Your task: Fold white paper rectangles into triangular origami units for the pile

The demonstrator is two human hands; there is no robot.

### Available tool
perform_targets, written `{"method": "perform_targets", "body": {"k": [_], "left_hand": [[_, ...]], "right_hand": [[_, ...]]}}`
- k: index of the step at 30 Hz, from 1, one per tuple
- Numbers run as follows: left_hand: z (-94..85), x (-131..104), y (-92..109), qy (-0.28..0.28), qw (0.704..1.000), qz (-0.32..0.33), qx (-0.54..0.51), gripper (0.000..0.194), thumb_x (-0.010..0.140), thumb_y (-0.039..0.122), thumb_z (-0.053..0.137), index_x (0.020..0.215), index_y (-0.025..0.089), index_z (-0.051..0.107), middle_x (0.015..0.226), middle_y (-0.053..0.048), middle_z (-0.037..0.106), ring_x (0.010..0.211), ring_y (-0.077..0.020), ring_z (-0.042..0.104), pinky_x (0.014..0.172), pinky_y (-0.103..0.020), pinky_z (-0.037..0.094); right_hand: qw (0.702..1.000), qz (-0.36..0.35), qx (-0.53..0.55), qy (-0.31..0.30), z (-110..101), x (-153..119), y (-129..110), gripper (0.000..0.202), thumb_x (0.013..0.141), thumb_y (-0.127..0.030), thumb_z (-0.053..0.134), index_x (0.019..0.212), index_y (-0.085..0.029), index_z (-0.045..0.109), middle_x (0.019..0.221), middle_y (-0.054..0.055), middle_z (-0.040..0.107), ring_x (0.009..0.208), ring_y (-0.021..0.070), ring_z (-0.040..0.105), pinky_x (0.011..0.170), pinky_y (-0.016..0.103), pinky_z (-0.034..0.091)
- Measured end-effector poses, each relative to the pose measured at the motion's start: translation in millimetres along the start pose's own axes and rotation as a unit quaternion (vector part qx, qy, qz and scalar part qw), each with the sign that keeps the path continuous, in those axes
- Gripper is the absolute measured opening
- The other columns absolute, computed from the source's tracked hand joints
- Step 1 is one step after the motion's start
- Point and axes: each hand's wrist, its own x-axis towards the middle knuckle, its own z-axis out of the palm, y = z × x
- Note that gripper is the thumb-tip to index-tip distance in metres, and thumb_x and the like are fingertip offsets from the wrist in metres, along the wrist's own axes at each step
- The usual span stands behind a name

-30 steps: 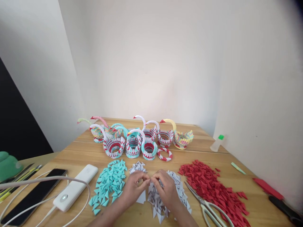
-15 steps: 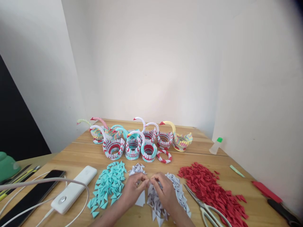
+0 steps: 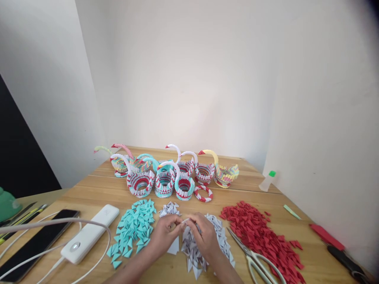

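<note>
My left hand [image 3: 166,233] and my right hand [image 3: 203,232] meet fingertip to fingertip above the table. Between them they pinch a small white piece of paper [image 3: 185,221], mostly covered by the fingers. Under and beside my right hand lies a heap of pale grey-white folded paper triangles [image 3: 220,236]. A smaller pile of the same triangles [image 3: 169,209] sits just beyond my left hand. Flat white paper slips [image 3: 173,246] lie below the hands. Turquoise triangles [image 3: 134,225] are heaped to the left, red triangles [image 3: 260,236] to the right.
Several folded-paper swans [image 3: 140,183] stand at the back, with a red-and-white paper ring [image 3: 203,193] nearby. Scissors [image 3: 251,256] lie right of my hand. A power bank [image 3: 90,232], a phone [image 3: 38,240] and cables are at left. A green-capped bottle [image 3: 267,182] and a black-handled cutter [image 3: 345,258] are at right.
My fingertips have shifted slightly, and a sliver of the white paper now shows between them. The whole view has moved a little.
</note>
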Motion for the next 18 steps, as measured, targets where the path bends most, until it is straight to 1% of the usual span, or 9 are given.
{"method": "perform_targets", "body": {"k": [2,4,7,14,18], "left_hand": [[-1.5,-0.2,2.2,0.001,1.0,0.001,-0.011,0.027,0.086,0.032,0.055,0.066,0.016,0.063,0.065,-0.001,0.064,0.065,-0.0153,0.057,0.064,-0.023,0.04],[-2.3,-0.3,3.1,0.002,1.0,0.012,-0.003,0.028,0.086,0.034,0.055,0.066,0.016,0.063,0.064,-0.002,0.063,0.065,-0.0155,0.057,0.065,-0.023,0.04],[-1.9,0.2,2.0,0.001,1.0,0.02,0.019,0.029,0.086,0.034,0.055,0.066,0.016,0.063,0.063,-0.002,0.062,0.065,-0.0158,0.056,0.065,-0.024,0.04],[0.2,1.2,-1.5,-0.019,0.999,0.008,0.031,0.025,0.085,0.03,0.054,0.065,0.016,0.061,0.064,-0.001,0.062,0.065,-0.0156,0.056,0.064,-0.024,0.04],[-0.3,0.7,-1.6,-0.016,0.999,0.016,0.037,0.023,0.084,0.027,0.055,0.064,0.016,0.06,0.063,-0.001,0.062,0.064,-0.0152,0.055,0.064,-0.023,0.039]], "right_hand": [[1.0,0.006,0.003,0.004,0.2,-0.5,0.0,0.017,0.094,-0.023,0.046,0.104,-0.021,0.059,0.087,0.004,0.064,0.08,0.0174,0.059,0.07,0.026,0.044],[1.0,0.013,0.006,0.002,0.2,-0.8,-0.6,0.014,0.094,-0.023,0.046,0.096,-0.02,0.06,0.083,0.003,0.064,0.077,0.0169,0.059,0.069,0.026,0.043],[1.0,0.018,0.006,-0.001,-0.1,-0.5,-2.0,0.016,0.094,-0.022,0.045,0.085,-0.019,0.058,0.077,0.003,0.062,0.072,0.0158,0.058,0.065,0.025,0.042],[1.0,0.012,-0.001,0.001,0.4,1.3,-3.1,0.018,0.094,-0.023,0.043,0.082,-0.019,0.057,0.074,0.002,0.061,0.07,0.0155,0.057,0.063,0.025,0.041],[1.0,0.01,0.005,-0.001,-0.6,2.8,-5.6,0.018,0.094,-0.025,0.044,0.082,-0.019,0.057,0.074,0.003,0.06,0.071,0.0159,0.055,0.064,0.025,0.042]]}}
